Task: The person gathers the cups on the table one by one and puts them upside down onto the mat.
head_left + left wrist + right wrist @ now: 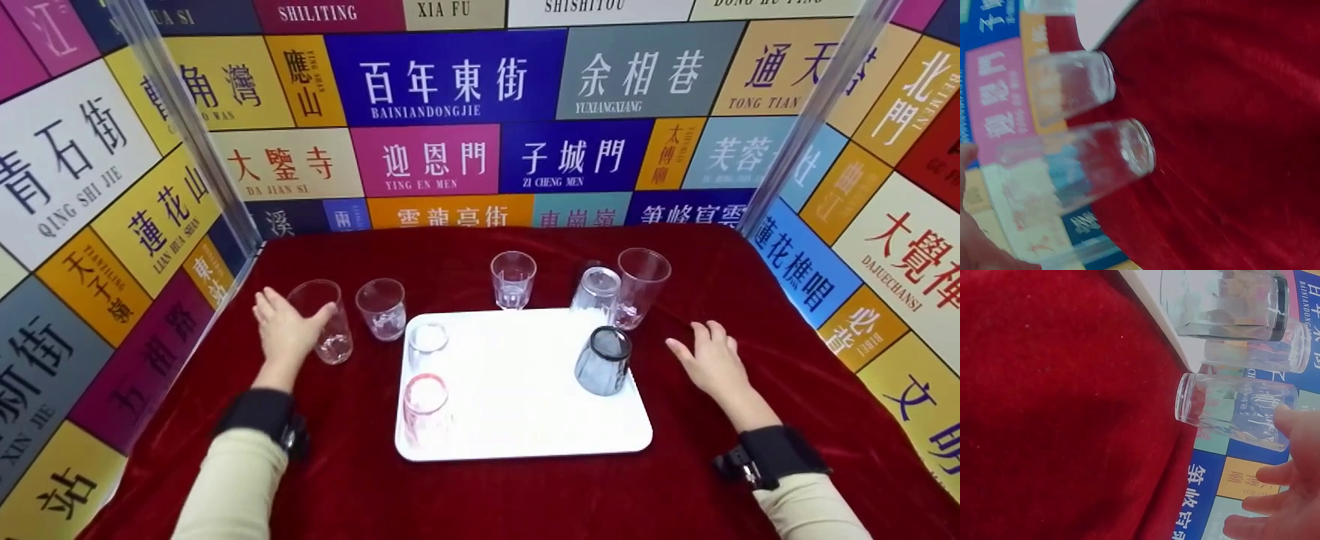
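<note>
My left hand (292, 315) reaches to a tall clear glass (324, 321) on the red cloth, left of the white tray (517, 390). Its thumb lies against the glass, fingers straight. The left wrist view shows this glass (1081, 166) close up, with a shorter glass (1072, 84) beyond it and my hand (971, 236) at the frame's edge. My right hand (694, 349) hovers spread and empty, right of the tray. Nearest it are a dark-rimmed grey glass (604, 361) on the tray and a tall clear glass (640, 288). The right wrist view shows that tall glass (1235, 408) near my fingers (1289, 467).
On the tray stand a small clear glass (428, 343), a red-rimmed glass (425, 409) and a frosted glass (596, 294) at its far right corner. A short glass (382, 308) and another glass (513, 279) stand on the cloth behind. Colourful sign panels wall three sides.
</note>
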Demonstrator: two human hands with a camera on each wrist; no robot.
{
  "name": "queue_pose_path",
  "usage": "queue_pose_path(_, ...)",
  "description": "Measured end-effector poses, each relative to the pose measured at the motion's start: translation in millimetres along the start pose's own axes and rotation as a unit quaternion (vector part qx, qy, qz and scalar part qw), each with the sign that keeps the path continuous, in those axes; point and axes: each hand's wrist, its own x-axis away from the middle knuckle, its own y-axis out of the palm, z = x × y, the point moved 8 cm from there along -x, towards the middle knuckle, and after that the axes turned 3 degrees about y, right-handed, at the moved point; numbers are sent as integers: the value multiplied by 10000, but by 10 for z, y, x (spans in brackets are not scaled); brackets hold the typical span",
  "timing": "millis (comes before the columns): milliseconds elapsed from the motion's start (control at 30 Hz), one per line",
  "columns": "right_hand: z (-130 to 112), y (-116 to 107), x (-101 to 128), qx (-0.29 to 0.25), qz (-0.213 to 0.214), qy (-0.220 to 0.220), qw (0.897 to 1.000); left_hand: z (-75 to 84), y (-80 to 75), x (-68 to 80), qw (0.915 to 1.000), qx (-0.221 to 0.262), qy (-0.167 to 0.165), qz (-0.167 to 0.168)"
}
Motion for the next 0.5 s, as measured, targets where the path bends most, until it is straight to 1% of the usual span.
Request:
queue_pose_path(100,30,13,16,-14,-65,73,10000,-61,47,-98,9994,-23,-180,-288)
queue_pose_path(200,42,23,36,-68,-104,125,9998,-77,79,-152,9986,-154,-233,-453)
queue_pose_path(267,42,22,49,-88,-38,100,9999,-60,86,-173,9983,-243,-208,-482)
queue_pose_path(400,46,14,73,-90,47,72,9999,26,85,-206,9978,-475,-9,-458)
queue_pose_path(500,65,2,83,-55,49,84,9999,69,101,-224,9973,-482,66,-556)
